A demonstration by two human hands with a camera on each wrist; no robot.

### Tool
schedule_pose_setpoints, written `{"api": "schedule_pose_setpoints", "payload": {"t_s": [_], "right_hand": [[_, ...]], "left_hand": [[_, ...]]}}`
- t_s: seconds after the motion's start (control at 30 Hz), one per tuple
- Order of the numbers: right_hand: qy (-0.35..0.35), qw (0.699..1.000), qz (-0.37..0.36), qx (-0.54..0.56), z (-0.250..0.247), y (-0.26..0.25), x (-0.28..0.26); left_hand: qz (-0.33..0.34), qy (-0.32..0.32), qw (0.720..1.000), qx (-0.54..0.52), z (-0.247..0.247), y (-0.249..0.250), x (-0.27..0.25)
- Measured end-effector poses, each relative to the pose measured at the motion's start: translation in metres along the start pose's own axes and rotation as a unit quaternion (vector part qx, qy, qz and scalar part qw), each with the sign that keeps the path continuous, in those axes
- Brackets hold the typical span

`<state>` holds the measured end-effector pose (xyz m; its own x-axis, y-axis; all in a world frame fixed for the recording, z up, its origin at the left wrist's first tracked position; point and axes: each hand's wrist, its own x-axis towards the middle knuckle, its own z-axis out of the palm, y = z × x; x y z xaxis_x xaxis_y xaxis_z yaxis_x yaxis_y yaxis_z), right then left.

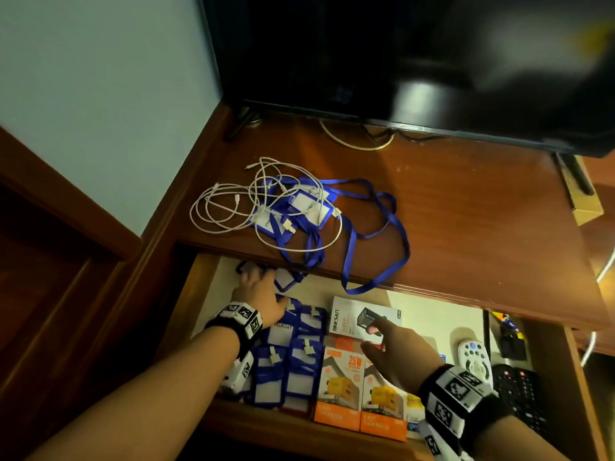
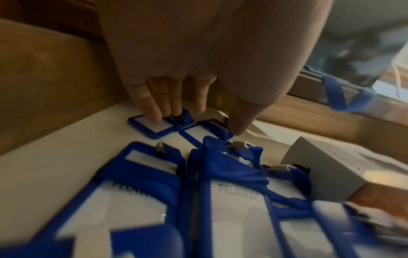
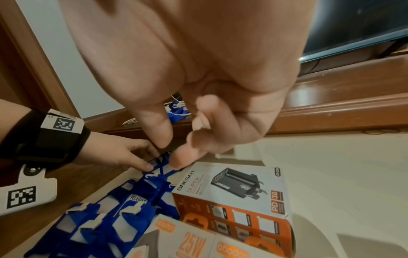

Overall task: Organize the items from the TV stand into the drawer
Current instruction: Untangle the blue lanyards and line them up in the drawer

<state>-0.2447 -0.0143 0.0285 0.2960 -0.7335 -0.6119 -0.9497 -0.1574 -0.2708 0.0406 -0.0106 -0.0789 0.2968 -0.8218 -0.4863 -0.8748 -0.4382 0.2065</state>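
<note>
On the TV stand top (image 1: 466, 207) lie tangled white cables (image 1: 233, 207) over blue lanyard badge holders (image 1: 299, 207); one strap (image 1: 376, 284) hangs over the front edge. Below is the open drawer (image 1: 432, 314), with rows of blue badge holders (image 1: 289, 361) at its left. My left hand (image 1: 258, 287) reaches to the drawer's back left corner, where its straight fingertips (image 2: 152, 111) press a small blue tag (image 2: 152, 125); a second tag (image 2: 198, 131) lies beside it. My right hand (image 1: 396, 351) hovers over the charger boxes with fingers (image 3: 198, 143) loosely curled, holding nothing.
A white charger box (image 1: 352, 317) and orange charger boxes (image 1: 349, 387) fill the drawer's middle. A white remote (image 1: 474, 357) and black remotes (image 1: 522, 390) lie at its right. The TV (image 1: 366, 61) stands at the back; a cardboard box (image 1: 585, 201) sits far right.
</note>
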Motion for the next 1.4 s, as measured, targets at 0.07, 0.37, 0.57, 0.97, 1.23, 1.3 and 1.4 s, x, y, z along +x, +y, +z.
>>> {"api": "schedule_pose_setpoints", "payload": {"t_s": [0.07, 0.37, 0.57, 0.97, 1.23, 1.3, 1.4], "right_hand": [[0.002, 1.000, -0.005, -0.005, -0.005, -0.001, -0.001], [-0.001, 1.000, -0.012, -0.009, -0.015, -0.004, -0.008], [0.000, 1.000, -0.014, -0.008, -0.017, -0.006, -0.010], [0.003, 1.000, -0.015, -0.003, -0.003, -0.005, -0.007], [0.068, 0.994, -0.080, 0.014, -0.024, -0.017, 0.010], [0.093, 0.991, -0.092, 0.028, -0.033, -0.020, 0.022], [0.132, 0.984, -0.115, 0.030, -0.044, -0.027, 0.050]], "left_hand": [[0.053, -0.042, 0.997, 0.048, -0.002, 0.001, 0.009], [0.084, -0.134, 0.979, 0.129, 0.017, 0.007, 0.006], [0.018, -0.085, 0.994, 0.065, 0.000, -0.012, 0.008], [-0.002, -0.160, 0.982, 0.101, -0.013, -0.044, 0.016], [-0.007, -0.125, 0.991, 0.044, -0.007, -0.064, -0.007], [-0.016, -0.140, 0.990, 0.020, -0.005, -0.068, -0.013], [-0.036, -0.138, 0.990, -0.021, -0.005, -0.069, -0.020]]}}
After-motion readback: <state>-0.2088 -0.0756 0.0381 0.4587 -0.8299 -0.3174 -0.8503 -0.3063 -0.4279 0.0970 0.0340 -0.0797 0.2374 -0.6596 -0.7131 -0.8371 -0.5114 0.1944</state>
